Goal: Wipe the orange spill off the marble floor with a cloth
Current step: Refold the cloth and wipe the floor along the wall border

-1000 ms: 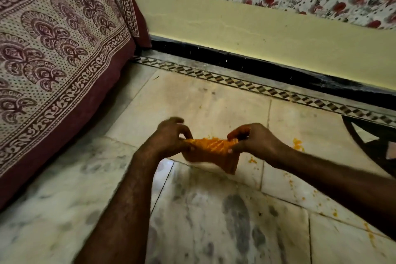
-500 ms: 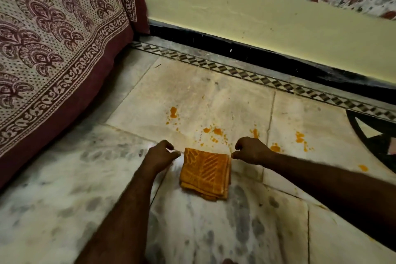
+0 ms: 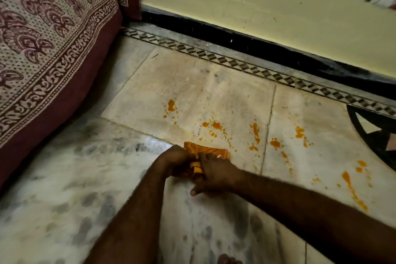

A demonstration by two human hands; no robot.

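Note:
A folded orange cloth [image 3: 206, 150] lies on the marble floor [image 3: 64, 188], mostly covered by both hands. My left hand [image 3: 174, 161] grips its left side and my right hand [image 3: 216, 174] presses over its right side, fingers wrapped on the folds. Orange spill drops [image 3: 216, 125] are scattered on the beige tile just beyond the cloth. More orange splashes [image 3: 275, 143] lie to the right, and an orange streak [image 3: 351, 188] trails toward the right edge.
A bed draped in a maroon patterned sheet [image 3: 47, 38] stands at the left. A cream wall with a black skirting [image 3: 246, 36] runs across the back. A dark inlay pattern [image 3: 377, 135] sits at the right. Toes [image 3: 227, 260] show at the bottom edge.
The cloth was held up between both hands, then lay flat on the floor with the hands off it. Now both hands have closed on it again.

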